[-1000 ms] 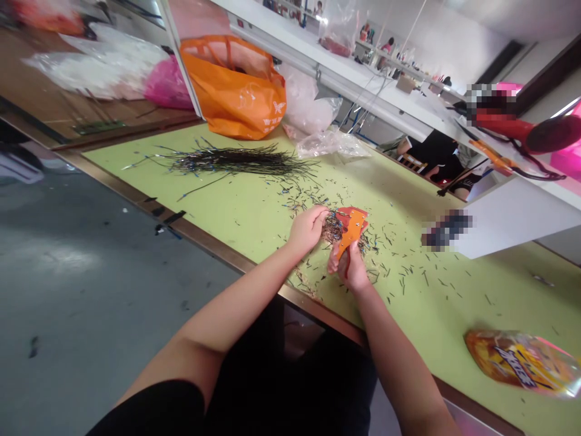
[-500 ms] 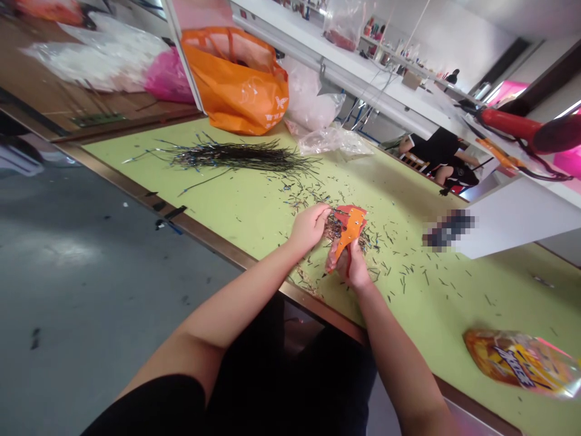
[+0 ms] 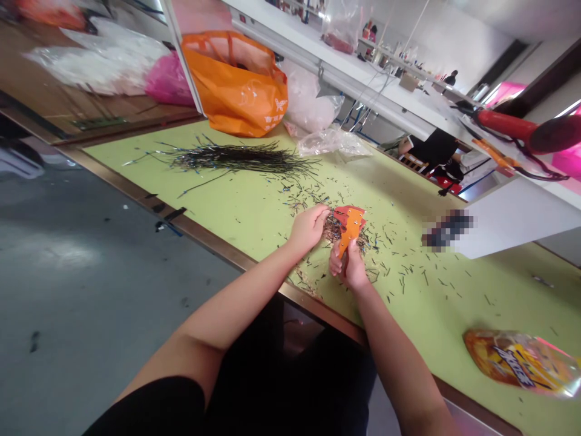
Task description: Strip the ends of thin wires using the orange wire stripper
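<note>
My right hand is wrapped round the handles of an orange and red wire stripper, its jaw end pointing away from me. My left hand is closed just left of the jaws, fingers pinched on a thin dark wire that runs to the tool's head. Most of that wire is hidden by the fingers. Under and around both hands lies a heap of short cut bits, black, blue and copper-coloured. Farther back on the green tabletop rests a long bundle of black wires with some blue ends.
An orange bag and clear plastic bags stand at the back edge. At the right lies a yellow-orange snack packet. A white panel juts over the table's right side. Another person sits beyond the table.
My right hand has squeezed the stripper's handles closer together, and its fingers have shifted slightly. My left hand stays almost in place beside the jaws. The wire bundle lies as before.
</note>
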`<control>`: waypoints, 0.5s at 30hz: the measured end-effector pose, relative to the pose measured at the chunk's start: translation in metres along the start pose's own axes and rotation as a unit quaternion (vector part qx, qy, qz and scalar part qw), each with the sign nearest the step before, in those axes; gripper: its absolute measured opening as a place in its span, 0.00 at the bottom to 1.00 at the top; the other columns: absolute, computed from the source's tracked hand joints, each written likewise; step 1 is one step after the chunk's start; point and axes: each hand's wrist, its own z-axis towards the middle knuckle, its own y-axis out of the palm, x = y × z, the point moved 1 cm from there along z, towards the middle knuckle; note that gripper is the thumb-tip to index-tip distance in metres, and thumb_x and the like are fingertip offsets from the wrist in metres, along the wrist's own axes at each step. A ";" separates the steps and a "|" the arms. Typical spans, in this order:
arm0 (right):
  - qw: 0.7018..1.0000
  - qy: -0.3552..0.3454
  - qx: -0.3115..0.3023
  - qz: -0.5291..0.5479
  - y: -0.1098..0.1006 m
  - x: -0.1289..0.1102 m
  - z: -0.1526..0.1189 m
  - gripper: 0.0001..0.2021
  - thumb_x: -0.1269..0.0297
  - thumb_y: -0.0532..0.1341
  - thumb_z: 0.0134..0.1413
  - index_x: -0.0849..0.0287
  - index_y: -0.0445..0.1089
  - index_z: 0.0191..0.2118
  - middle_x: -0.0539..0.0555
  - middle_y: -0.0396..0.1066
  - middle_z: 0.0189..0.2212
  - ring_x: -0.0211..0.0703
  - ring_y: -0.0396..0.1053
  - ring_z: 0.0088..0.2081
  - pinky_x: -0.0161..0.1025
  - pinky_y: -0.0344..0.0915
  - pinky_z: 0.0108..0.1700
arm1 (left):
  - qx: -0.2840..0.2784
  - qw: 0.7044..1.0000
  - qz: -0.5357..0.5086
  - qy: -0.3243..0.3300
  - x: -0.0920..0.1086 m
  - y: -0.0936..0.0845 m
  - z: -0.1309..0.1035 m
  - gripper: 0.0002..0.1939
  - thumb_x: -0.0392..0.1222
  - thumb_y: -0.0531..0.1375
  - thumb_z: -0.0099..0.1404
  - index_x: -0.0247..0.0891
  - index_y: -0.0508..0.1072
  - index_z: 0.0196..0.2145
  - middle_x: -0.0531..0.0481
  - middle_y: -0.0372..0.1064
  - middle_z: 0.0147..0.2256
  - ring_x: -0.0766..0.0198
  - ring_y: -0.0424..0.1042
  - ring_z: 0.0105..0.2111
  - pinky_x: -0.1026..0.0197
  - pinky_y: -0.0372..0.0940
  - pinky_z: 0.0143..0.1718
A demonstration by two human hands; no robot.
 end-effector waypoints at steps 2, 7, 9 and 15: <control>1.000 -0.004 -0.003 -0.002 0.003 0.005 0.001 0.35 0.21 0.64 0.49 0.53 0.63 0.27 0.40 0.52 0.13 0.33 0.46 0.14 0.35 0.52 0.16 | -0.002 1.000 0.017 -0.022 0.000 0.000 0.001 0.17 0.43 0.50 0.79 0.39 0.79 0.45 0.45 0.81 0.39 0.54 0.78 0.41 0.57 0.68 0.46; 1.000 -0.015 0.010 -0.017 0.009 0.012 0.003 0.34 0.23 0.66 0.47 0.52 0.62 0.26 0.40 0.52 0.12 0.32 0.47 0.13 0.35 0.51 0.17 | -0.011 0.999 0.031 -0.039 0.000 0.000 0.003 0.17 0.42 0.49 0.77 0.40 0.78 0.41 0.45 0.79 0.36 0.53 0.77 0.38 0.56 0.67 0.42; 1.000 -0.015 0.015 -0.019 0.010 0.010 0.002 0.35 0.21 0.66 0.44 0.52 0.62 0.25 0.40 0.52 0.12 0.33 0.46 0.14 0.35 0.51 0.17 | -0.016 0.999 0.014 -0.028 0.000 0.000 0.003 0.17 0.44 0.49 0.77 0.40 0.77 0.40 0.45 0.80 0.38 0.53 0.77 0.39 0.56 0.67 0.44; 1.000 0.013 0.009 -0.003 0.014 0.002 -0.001 0.42 0.10 0.50 0.42 0.51 0.65 0.28 0.42 0.53 0.12 0.37 0.49 0.14 0.38 0.52 0.16 | -0.006 1.000 0.003 -0.027 -0.007 0.000 0.003 0.18 0.49 0.49 0.75 0.40 0.76 0.41 0.46 0.79 0.36 0.54 0.76 0.38 0.56 0.67 0.43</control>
